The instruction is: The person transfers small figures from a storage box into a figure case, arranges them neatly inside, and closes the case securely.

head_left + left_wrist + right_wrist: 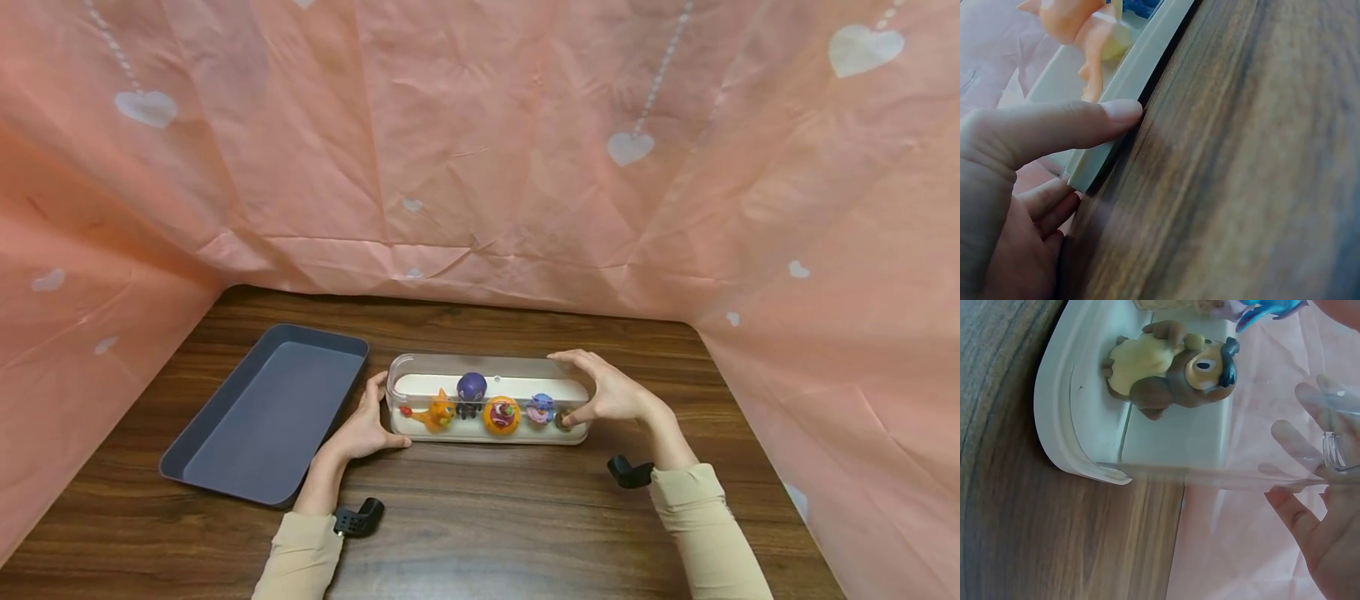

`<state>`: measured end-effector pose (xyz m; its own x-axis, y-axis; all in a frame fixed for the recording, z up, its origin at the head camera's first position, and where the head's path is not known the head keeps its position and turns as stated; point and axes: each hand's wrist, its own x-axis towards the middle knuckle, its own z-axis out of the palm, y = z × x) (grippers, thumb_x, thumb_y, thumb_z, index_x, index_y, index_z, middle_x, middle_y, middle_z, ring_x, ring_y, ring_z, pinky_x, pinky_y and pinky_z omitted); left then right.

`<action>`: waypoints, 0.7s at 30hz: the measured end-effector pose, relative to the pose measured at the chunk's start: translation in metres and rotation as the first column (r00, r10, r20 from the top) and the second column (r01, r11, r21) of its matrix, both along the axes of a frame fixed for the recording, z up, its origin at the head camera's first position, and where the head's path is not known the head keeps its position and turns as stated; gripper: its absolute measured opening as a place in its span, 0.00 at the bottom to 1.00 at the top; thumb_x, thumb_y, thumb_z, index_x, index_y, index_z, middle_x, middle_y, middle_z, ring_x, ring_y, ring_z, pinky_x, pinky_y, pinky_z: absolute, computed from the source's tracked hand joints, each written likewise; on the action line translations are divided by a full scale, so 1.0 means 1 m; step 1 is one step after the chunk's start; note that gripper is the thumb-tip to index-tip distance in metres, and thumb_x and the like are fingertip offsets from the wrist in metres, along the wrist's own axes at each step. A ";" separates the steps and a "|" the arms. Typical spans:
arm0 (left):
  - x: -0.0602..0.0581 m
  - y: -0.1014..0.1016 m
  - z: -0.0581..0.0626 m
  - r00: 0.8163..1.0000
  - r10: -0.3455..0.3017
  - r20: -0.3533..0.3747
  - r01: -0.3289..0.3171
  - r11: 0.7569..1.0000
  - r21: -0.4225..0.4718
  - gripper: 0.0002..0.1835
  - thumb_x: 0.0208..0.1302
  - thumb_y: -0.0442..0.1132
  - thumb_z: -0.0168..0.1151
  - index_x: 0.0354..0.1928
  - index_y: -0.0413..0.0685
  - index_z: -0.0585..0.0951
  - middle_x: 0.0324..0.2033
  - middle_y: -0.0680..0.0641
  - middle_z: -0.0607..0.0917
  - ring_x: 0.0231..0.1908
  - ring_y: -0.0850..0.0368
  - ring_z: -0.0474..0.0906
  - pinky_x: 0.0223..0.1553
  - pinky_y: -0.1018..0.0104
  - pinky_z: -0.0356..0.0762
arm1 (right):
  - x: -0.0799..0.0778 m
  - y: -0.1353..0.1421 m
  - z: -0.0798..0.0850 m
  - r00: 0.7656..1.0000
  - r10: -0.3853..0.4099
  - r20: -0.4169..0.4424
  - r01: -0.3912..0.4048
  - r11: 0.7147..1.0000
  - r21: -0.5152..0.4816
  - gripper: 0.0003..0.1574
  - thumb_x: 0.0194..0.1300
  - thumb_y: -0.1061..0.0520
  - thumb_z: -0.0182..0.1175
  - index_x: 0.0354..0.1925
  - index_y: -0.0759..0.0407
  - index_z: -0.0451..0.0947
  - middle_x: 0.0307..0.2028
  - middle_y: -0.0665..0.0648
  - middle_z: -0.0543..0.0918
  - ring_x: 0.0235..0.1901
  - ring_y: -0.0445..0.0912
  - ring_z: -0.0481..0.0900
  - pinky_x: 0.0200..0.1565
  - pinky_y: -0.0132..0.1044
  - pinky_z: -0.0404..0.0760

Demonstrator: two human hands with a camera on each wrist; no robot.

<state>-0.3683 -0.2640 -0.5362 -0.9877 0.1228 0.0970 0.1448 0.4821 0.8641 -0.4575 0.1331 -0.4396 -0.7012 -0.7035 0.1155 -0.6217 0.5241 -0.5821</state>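
A long display box with a white base (442, 438) and a clear cover (480, 363) lies across the table. Inside stand toy figures: an orange one with a tail (441, 410), a purple-headed one (472, 388), a round orange one (501, 415), a blue and pink one (540, 409) and a brown owl (1172, 372). My left hand (365, 429) grips the box's left end, thumb (1119, 111) on the base's front edge, other fingers round the end. At the right end, my right hand (618, 396) holds the clear cover between thumb and fingers, partly seen through the plastic.
A grey-blue rectangular tray (281, 408) stands left of the box, close to the left hand. The wooden table (495, 517) is enclosed at the back and sides by pink cloth (480, 167) with white hearts. Each wrist carries a black device (360, 518).
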 end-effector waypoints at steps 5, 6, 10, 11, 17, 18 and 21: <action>0.000 0.000 0.002 1.000 -0.005 -0.005 0.004 1.000 -0.010 0.64 0.33 0.37 0.78 0.68 0.46 0.41 0.65 0.33 0.57 0.66 0.42 0.47 0.62 0.42 0.49 | 0.003 0.000 0.000 1.000 -0.025 0.017 0.025 1.000 0.011 0.59 0.33 0.47 0.77 0.64 0.45 0.61 0.59 0.48 0.66 0.61 0.49 0.60 0.58 0.57 0.60; 0.000 0.000 0.002 1.000 -0.007 -0.008 0.007 1.000 -0.007 0.64 0.33 0.36 0.77 0.68 0.47 0.40 0.65 0.33 0.56 0.66 0.42 0.47 0.62 0.42 0.49 | 0.003 0.000 0.000 0.999 -0.027 0.019 0.027 1.000 0.009 0.60 0.32 0.47 0.77 0.64 0.46 0.61 0.59 0.48 0.66 0.61 0.49 0.60 0.58 0.57 0.60; 0.001 0.001 0.003 1.000 -0.012 -0.023 0.012 1.000 -0.002 0.65 0.33 0.36 0.78 0.69 0.50 0.40 0.66 0.34 0.54 0.66 0.41 0.49 0.62 0.41 0.49 | 0.005 0.000 -0.001 0.999 -0.032 0.027 0.032 0.999 0.005 0.60 0.32 0.49 0.78 0.64 0.47 0.60 0.59 0.49 0.66 0.60 0.49 0.60 0.58 0.57 0.60; 0.001 0.001 0.004 1.000 -0.012 -0.026 0.012 1.000 -0.002 0.66 0.33 0.36 0.78 0.69 0.50 0.39 0.65 0.33 0.55 0.66 0.41 0.49 0.62 0.41 0.49 | 0.006 0.000 -0.001 0.999 -0.033 0.028 0.033 0.999 0.004 0.60 0.32 0.50 0.78 0.64 0.46 0.60 0.59 0.49 0.66 0.60 0.49 0.60 0.58 0.57 0.60; 0.002 0.002 0.005 0.999 -0.005 -0.032 0.005 1.000 -0.004 0.65 0.34 0.36 0.77 0.69 0.52 0.39 0.64 0.32 0.60 0.66 0.40 0.46 0.61 0.38 0.47 | 0.006 0.000 -0.001 0.998 -0.041 0.038 0.041 0.999 0.003 0.59 0.32 0.50 0.78 0.64 0.43 0.60 0.58 0.49 0.66 0.59 0.48 0.60 0.58 0.57 0.60; 0.002 0.002 0.005 0.999 -0.004 -0.033 0.004 1.000 -0.006 0.65 0.34 0.36 0.77 0.69 0.52 0.39 0.63 0.32 0.60 0.65 0.39 0.47 0.61 0.38 0.48 | 0.006 0.000 -0.001 0.998 -0.042 0.038 0.041 0.999 0.005 0.59 0.32 0.50 0.78 0.64 0.42 0.60 0.58 0.49 0.66 0.59 0.48 0.60 0.58 0.57 0.61; 0.002 0.003 0.005 1.000 0.001 -0.031 -0.001 1.000 0.005 0.65 0.34 0.35 0.76 0.69 0.52 0.39 0.64 0.31 0.60 0.66 0.39 0.46 0.61 0.38 0.47 | 0.006 0.000 -0.001 0.999 -0.040 0.034 0.040 0.999 0.013 0.60 0.33 0.49 0.78 0.64 0.43 0.60 0.59 0.49 0.66 0.60 0.49 0.59 0.58 0.56 0.61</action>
